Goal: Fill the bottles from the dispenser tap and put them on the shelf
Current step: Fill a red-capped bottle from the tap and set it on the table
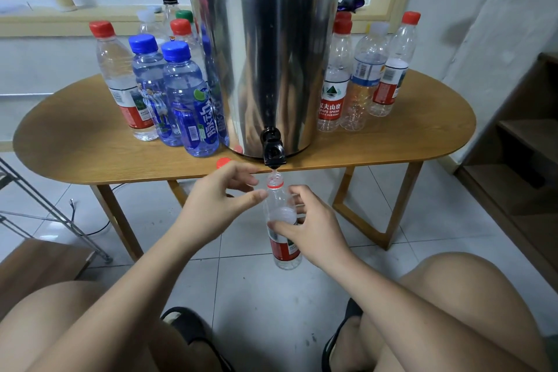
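Head camera looks down on an uncapped bottle [285, 251] held upright below the table edge, its open mouth directly under the black tap [273, 153] of the steel dispenser [265, 54]. The right hand [317, 232] grips the bottle's middle, fingers curled behind it and thumb across the front above the red label. The left hand [216, 195] is beside the neck, fingers loosely extended and holding nothing; its thumb tip seems to touch the bottle's shoulder. A loose red cap [222, 162] lies on the wooden table [90, 142] near its front edge. Capped bottles [184, 93] stand on both sides of the dispenser.
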The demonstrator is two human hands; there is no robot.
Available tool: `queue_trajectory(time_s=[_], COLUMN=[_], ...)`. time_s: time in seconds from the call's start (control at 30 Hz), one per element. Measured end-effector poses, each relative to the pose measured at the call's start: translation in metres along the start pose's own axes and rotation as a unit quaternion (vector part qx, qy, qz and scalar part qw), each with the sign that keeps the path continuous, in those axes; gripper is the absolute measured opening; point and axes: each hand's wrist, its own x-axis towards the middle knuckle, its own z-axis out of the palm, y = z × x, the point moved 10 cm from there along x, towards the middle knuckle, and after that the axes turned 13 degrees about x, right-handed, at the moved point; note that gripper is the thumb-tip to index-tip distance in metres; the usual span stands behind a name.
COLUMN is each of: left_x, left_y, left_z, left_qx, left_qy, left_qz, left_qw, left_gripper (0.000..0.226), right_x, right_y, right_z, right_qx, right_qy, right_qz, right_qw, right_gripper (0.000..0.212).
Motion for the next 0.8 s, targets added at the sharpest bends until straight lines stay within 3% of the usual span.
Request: queue_trajectory(time_s=[0.23,0.47,0.8], left_x=[-0.001,0.002,0.002], left_y=[-0.017,-0.020,-0.023], left_z=[0.043,0.052,0.052], left_qx=[-0.036,-0.036,-0.040], left_qy=[-0.101,-0.112,-0.124], left_qz=[-0.041,-0.049,-0.046], left_qw=[0.993,0.992,0.990], left_gripper=[0.062,0.044,0.044], right_x=[-0.005,-0.005,-0.006], right_y=[-0.004,-0.003,-0.003], right_z=[0.000,0.000,0.001], right_qx=[0.006,0.006,-0.001], right_qy=[-0.005,-0.003,-0.009], right_qz=[-0.004,-0.005,-0.004], right_qw=[1.000,1.000,1.000], right_gripper=[0.073,0.073,0.075])
